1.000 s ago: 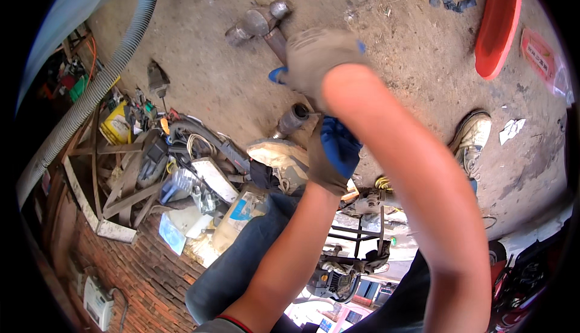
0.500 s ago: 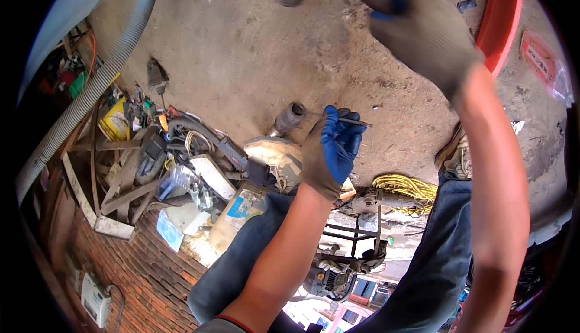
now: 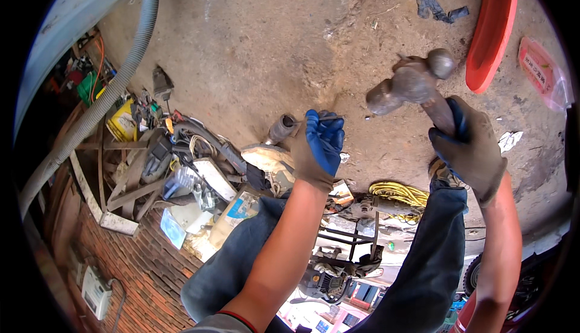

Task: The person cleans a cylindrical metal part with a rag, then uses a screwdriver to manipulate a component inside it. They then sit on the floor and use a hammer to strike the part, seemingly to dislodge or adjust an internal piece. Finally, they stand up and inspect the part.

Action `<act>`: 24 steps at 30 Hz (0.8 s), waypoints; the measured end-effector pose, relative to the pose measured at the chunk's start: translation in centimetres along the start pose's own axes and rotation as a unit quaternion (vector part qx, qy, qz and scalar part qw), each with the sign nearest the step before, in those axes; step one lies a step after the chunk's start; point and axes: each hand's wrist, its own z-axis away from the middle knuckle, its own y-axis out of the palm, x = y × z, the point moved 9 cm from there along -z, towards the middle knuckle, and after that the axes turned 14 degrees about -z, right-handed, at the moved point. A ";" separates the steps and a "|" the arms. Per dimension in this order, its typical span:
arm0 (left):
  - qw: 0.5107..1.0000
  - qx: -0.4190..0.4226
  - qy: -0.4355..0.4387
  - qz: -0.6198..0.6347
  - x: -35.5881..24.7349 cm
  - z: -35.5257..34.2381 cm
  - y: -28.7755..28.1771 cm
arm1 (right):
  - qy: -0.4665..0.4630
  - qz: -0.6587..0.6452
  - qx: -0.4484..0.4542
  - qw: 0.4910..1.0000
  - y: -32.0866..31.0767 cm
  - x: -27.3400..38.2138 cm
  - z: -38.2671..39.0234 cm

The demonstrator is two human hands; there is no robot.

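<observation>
Right hand (image 3: 474, 148) raises hammer (image 3: 411, 82) (left hand (image 3: 317, 145) steadies punch (image 3: 323, 117)).

The gloved right hand (image 3: 470, 145) grips a steel ball-peen hammer (image 3: 411, 84) above the dirt floor (image 3: 272, 43); the blue-gloved left hand (image 3: 317, 145) pinches a thin metal rod (image 3: 329, 117) beside a short grey metal cylinder (image 3: 281, 129).

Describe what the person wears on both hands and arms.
The left hand wears a work glove with a grey-brown knit back and cuff and blue-coated fingers. The right hand wears a matching glove, mostly grey-brown from here, with blue showing at the thumb side. Both forearms are bare below the cuffs. A red-edged grey sleeve hem shows on the left upper arm.
</observation>
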 end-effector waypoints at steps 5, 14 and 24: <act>1.000 -0.019 -0.008 -0.003 0.2 -0.4 -0.7 | -0.080 0.117 0.056 0.988 0.2 6.1 -3.6; 0.999 -0.031 -0.032 -0.018 0.8 -0.2 2.1 | 0.039 0.181 -0.005 0.983 -2.4 7.9 -2.7; 0.992 -0.047 -0.082 -0.085 2.4 3.2 -0.4 | 0.176 -0.067 0.032 0.982 3.0 -5.4 6.3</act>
